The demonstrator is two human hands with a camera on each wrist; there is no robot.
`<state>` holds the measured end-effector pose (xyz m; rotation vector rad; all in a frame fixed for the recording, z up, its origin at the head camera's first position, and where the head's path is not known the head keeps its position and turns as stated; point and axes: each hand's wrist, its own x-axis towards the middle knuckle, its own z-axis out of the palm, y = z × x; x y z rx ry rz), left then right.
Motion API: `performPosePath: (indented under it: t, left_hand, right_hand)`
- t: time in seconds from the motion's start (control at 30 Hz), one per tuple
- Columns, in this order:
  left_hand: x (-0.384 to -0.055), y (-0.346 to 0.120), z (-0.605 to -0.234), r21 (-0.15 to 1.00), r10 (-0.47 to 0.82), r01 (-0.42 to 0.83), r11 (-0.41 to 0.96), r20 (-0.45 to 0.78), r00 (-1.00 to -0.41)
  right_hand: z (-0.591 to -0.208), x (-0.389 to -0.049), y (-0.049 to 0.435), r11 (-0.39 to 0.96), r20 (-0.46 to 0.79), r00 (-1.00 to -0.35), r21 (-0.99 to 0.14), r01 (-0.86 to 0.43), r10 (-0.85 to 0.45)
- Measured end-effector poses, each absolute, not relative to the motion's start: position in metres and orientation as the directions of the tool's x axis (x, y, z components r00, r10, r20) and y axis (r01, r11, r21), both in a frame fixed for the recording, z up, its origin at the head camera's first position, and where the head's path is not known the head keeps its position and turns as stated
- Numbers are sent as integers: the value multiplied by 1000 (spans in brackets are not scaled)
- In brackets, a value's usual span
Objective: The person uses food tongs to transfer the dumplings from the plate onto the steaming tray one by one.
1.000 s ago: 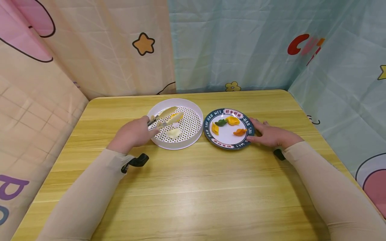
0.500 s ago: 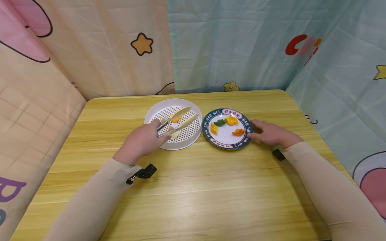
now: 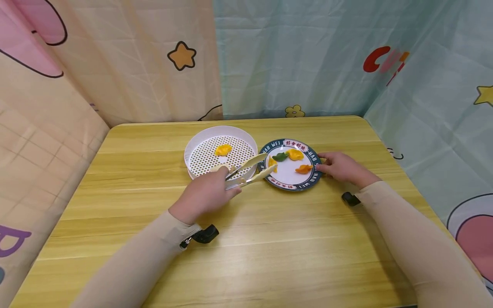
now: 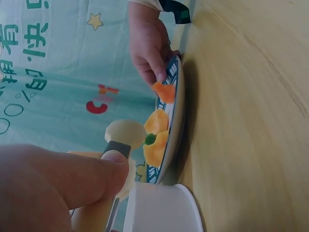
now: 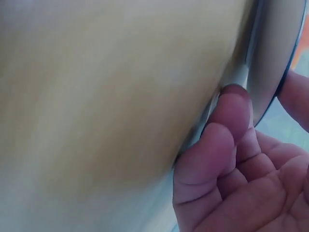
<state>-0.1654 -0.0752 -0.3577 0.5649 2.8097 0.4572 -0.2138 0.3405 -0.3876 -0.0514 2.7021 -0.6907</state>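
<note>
My left hand (image 3: 206, 192) grips a pair of tongs (image 3: 250, 169) with metal arms and cream tips. The tongs' tips are spread and overlap the plate's left rim and a yellow dumpling (image 3: 272, 164) in the head view. With thumb on top and fingers curled beneath, my right hand (image 3: 343, 168) holds the right rim of the round plate (image 3: 286, 186), also seen edge-on in the right wrist view. On this plate lie a green dumpling (image 3: 280, 157), another yellow dumpling (image 3: 295, 154) and an orange dumpling (image 3: 303, 169).
Left of the plate stands a round white steamer tray (image 3: 191, 149) with a perforated floor. It holds a yellow dumpling (image 3: 223, 149) and a pale one (image 3: 218, 167), partly hidden behind my left hand. Both dishes sit on a wooden table (image 3: 269, 248), with printed curtains behind.
My left hand has carried the tongs rightward, from over the steamer tray to the plate's left edge. My right hand stays at the plate's rim.
</note>
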Motion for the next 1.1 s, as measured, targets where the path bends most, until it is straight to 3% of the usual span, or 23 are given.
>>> performPosePath:
  t: [0.43, 1.1]
  left_hand:
    - [-155, -63, -358, 321, 380, 311, 894, -177, -908]
    - [-159, -39, -347, 310, 379, 299, 903, -240, -894]
  right_hand:
    - [-393, -214, 343, 819, -364, -921, -564, 102, -136]
    - [-392, -215, 343, 807, -390, -906, -581, 103, -166]
